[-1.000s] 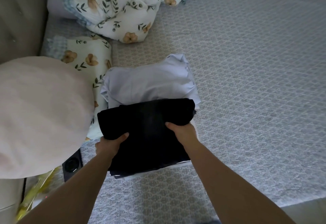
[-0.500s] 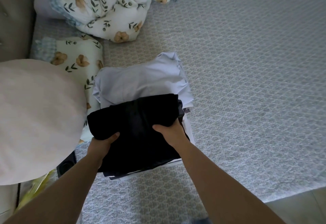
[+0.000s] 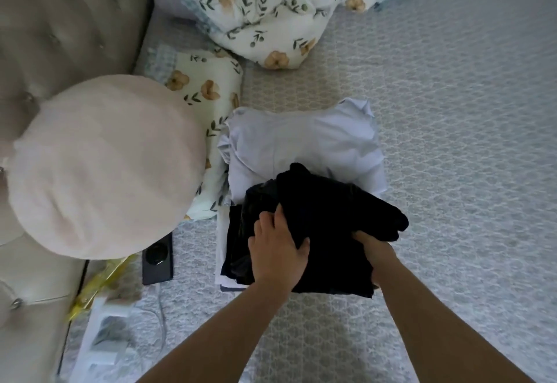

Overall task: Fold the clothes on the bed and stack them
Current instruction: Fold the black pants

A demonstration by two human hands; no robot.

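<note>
A folded black garment lies on the near part of a stack of clothes on the grey patterned bed. Its right side is bunched and lifted. My left hand presses flat on its left half, over darker folded layers beneath. My right hand grips its right edge from below, fingers hidden in the cloth. A pale lilac folded shirt lies directly behind it, partly under the black garment.
A round pink cushion sits at the left, with a floral pillow behind it and a bunched floral duvet at the back. A black phone and a cable lie at the bed's left edge.
My left hand has moved from the garment's left edge onto its top. My right hand has lifted and bunched the right side. The view has shifted so the stack sits further right.
</note>
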